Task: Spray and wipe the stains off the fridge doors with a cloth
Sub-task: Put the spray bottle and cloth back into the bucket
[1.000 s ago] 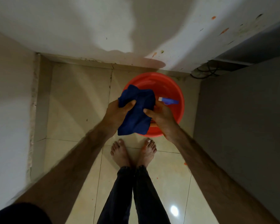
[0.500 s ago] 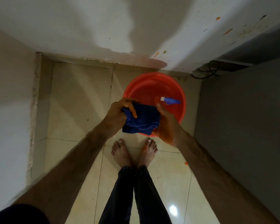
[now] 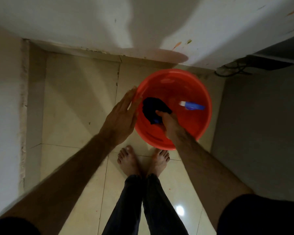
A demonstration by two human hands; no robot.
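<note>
Orange stains [image 3: 176,45] remain on fridge [image 3: 159,31], wiping unfinished. Right hand [image 3: 168,122] holds cloth [image 3: 151,107] in basin [image 3: 205,122] beside sprayer [image 3: 192,106]; left hand [image 3: 122,116] flat, empty.

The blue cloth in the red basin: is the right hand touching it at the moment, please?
Touching. The head view shows the right hand inside the red basin, its thumb and fingers pinching the blue cloth.

Basin [image 3: 204,131]: glossy orange plastic. Cloth [image 3: 153,107]: dark blue, matt fabric. Spray bottle [image 3: 193,106]: smooth blue plastic. Floor [image 3: 78,102]: glossy tile.
</note>
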